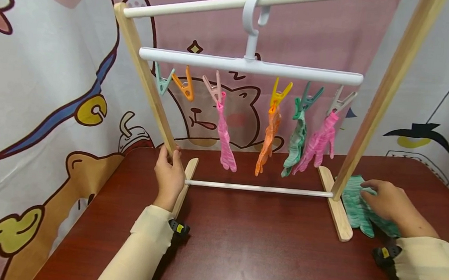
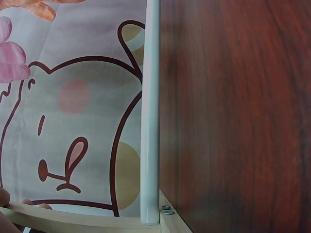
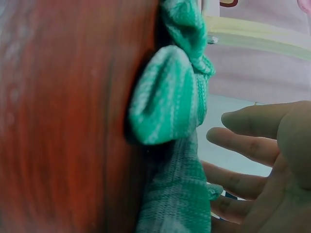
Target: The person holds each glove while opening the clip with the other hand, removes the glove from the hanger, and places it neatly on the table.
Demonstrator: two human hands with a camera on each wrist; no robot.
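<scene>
Green glove [image 1: 352, 203] — edge beside rack foot [image 1: 339, 216]

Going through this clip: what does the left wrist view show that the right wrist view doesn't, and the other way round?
Only left wrist: part of the left hand, the tip of an orange glove, and a printed animal face.
Only right wrist: the right hand, fingers spread, beside green glove fabric.
Both: the red-brown table, printed backdrop and part of the wooden rack.
</scene>
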